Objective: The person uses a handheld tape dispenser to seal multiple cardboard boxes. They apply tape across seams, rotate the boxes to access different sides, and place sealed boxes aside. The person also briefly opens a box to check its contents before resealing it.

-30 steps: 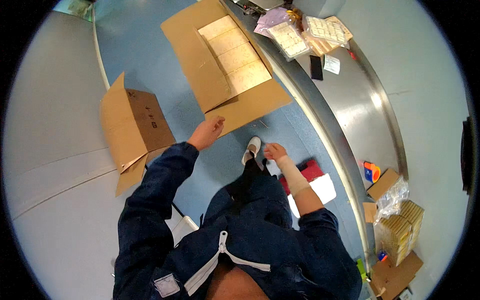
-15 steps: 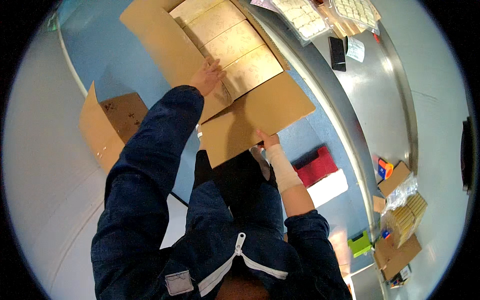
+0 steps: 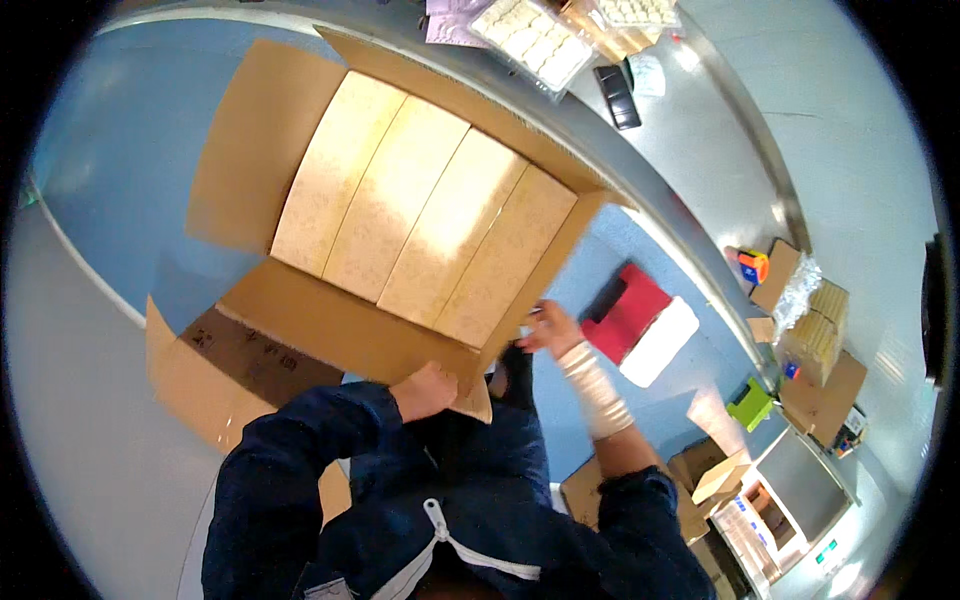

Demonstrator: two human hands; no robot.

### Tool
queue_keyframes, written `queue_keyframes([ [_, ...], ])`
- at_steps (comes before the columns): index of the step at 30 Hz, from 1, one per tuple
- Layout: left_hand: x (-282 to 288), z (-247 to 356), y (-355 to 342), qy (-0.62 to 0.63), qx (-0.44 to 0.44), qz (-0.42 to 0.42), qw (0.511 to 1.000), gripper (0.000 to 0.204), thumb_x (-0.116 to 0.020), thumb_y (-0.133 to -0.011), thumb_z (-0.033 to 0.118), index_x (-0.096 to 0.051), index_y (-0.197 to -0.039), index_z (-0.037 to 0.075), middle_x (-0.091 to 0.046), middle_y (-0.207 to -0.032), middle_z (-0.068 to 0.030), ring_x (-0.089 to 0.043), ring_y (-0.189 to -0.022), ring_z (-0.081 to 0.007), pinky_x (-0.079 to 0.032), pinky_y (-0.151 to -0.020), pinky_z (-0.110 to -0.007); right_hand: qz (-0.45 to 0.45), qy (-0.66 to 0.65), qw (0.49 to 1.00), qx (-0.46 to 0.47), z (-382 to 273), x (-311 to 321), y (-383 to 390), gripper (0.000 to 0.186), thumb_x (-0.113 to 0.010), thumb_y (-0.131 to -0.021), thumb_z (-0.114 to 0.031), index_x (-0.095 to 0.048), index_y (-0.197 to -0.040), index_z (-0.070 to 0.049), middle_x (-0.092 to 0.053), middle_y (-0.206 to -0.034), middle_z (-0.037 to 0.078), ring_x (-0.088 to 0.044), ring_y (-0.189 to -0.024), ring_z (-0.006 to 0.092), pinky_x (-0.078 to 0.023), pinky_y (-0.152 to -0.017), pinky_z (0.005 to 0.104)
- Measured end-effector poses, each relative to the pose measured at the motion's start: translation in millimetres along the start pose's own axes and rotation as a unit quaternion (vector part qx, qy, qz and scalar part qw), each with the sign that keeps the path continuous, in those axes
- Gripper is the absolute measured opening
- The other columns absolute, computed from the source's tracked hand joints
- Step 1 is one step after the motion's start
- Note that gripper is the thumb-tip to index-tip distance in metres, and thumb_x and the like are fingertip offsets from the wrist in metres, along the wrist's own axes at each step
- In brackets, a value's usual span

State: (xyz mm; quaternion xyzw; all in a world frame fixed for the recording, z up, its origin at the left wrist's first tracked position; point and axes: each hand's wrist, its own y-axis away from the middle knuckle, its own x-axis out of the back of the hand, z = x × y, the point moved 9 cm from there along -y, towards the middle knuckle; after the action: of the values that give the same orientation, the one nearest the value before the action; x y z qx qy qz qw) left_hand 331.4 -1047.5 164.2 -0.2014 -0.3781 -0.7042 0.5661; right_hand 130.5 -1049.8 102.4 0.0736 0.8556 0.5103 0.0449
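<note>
A large open cardboard box (image 3: pixel 300 320) fills the upper middle of the head view, its flaps spread out. Several pale tan packs (image 3: pixel 425 220) lie side by side inside it. My left hand (image 3: pixel 428 388) grips the edge of the near flap. My right hand (image 3: pixel 548 328), with a beige wrap on the wrist and forearm, touches the box's right near corner. Whether its fingers close on the cardboard I cannot tell. Both arms wear dark blue sleeves.
A second open cardboard box (image 3: pixel 215 375) sits on the floor at the left. A red and white object (image 3: pixel 640 315) lies on the blue floor at the right. A steel table (image 3: pixel 690 130) carries trays of pale items (image 3: pixel 535 40). More cartons (image 3: pixel 815 370) stand at the right.
The big box has come much closer and now fills the view. My left hand moved from its inner flap to the near flap edge. My right hand rose to the box's corner.
</note>
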Motion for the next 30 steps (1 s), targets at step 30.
queue_keyframes([
  [30, -64, -182, -51, 0.19, 0.476, -0.065, 0.856, 0.055, -0.065, -0.077, 0.032, -0.036, -0.116, 0.007, -0.051, -0.093, -0.0233, -0.057, -0.081, -0.0378, -0.047, -0.073, -0.042, 0.381, 0.479, 0.787, 0.077, -280, 326, -276, 0.091, -0.074, -0.058, -0.052, -0.038, -0.126, -0.004, -0.042, -0.119, 0.017, -0.04, -0.113, 0.031, -0.035, -0.097, 0.0375],
])
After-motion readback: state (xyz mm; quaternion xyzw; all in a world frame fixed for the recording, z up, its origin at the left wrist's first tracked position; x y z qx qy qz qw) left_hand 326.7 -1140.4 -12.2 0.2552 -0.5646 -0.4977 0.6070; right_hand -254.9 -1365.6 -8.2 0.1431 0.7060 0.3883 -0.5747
